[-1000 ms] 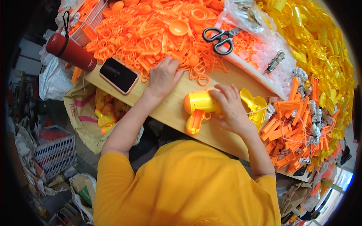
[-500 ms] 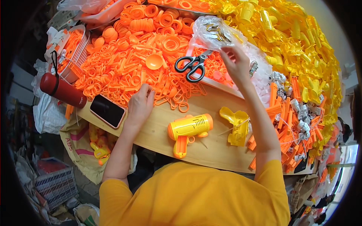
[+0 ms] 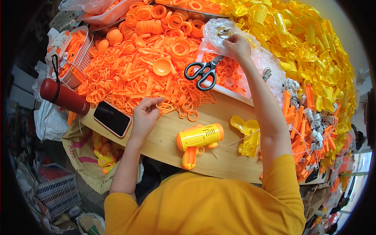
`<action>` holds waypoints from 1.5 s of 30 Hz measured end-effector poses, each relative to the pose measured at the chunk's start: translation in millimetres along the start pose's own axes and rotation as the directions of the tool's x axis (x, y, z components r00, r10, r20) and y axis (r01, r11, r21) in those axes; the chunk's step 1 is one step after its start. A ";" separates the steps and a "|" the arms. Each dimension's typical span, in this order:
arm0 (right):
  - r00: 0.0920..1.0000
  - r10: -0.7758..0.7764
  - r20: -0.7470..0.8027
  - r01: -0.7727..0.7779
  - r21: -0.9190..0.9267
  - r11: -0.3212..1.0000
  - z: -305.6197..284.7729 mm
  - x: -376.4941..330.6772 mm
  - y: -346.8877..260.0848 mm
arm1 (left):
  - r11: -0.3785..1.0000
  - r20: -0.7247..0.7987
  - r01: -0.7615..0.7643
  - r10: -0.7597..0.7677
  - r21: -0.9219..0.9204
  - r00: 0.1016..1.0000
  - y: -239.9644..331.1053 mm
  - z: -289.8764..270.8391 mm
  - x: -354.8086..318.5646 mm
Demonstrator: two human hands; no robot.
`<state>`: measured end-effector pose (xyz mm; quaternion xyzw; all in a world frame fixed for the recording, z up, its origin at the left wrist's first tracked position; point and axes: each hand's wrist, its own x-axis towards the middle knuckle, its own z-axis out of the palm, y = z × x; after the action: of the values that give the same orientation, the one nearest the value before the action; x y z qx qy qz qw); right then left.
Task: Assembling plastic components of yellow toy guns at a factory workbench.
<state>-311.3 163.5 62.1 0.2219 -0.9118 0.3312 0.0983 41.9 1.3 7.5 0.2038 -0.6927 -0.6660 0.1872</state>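
Observation:
My right hand [image 3: 237, 46] reaches over a clear plastic bag [image 3: 211, 33] of small shiny metal pieces [image 3: 223, 32]. Its fingers are pinched together at the pieces, and what lies between them is hidden. Loosely curled, with the index finger stretched out, my left hand [image 3: 145, 118] hovers by the near edge of the orange plastic parts [image 3: 129, 74] and holds nothing I can see. Between my arms on the table lies a yellow and orange toy gun [image 3: 199, 138]. To its right sits an open yellow shell half [image 3: 247, 137] with a thin stick across it.
Black-handled scissors [image 3: 203, 72] lie on a white tray's edge [image 3: 231, 93]. A phone [image 3: 112, 118] and a red bottle [image 3: 64, 96] are at left. Yellow parts [image 3: 309, 51] heap up at far right, with orange strips and white wired pieces [image 3: 313, 121] nearer. A sack [image 3: 86, 156] hangs below.
My right hand has moved left and up onto the metal pieces, its fingers closing. My left hand has turned slightly and its index finger has stretched out. The view has shifted a little.

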 end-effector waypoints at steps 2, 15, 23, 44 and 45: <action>1.000 0.002 -0.018 -0.001 0.070 0.998 0.0 4.7 9.6 | 0.997 0.017 0.021 -0.019 -0.069 1.000 1.6 0.5 -0.2; 0.982 -0.170 -0.079 0.163 -0.086 0.983 -28.6 6.9 22.8 | 0.999 0.002 -0.012 0.012 -0.050 1.000 1.9 7.1 -8.7; 0.981 -0.095 -0.166 0.161 0.447 0.880 -30.8 -30.9 7.6 | 0.989 -0.044 0.001 -0.008 -0.147 0.999 8.4 11.5 -11.7; 0.981 0.176 0.087 -0.152 0.904 0.400 -51.1 -277.9 -54.0 | 0.823 0.265 0.248 -0.124 -0.510 0.956 43.1 81.3 -45.5; 0.980 0.178 0.087 -0.153 0.904 0.399 -51.3 -282.0 -54.1 | 0.824 0.266 0.250 -0.125 -0.509 0.956 43.5 82.4 -48.1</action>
<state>-35.4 255.6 39.5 0.1446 -0.6048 0.7809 -0.0596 37.5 97.9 48.0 0.1354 -0.4712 -0.8667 0.0919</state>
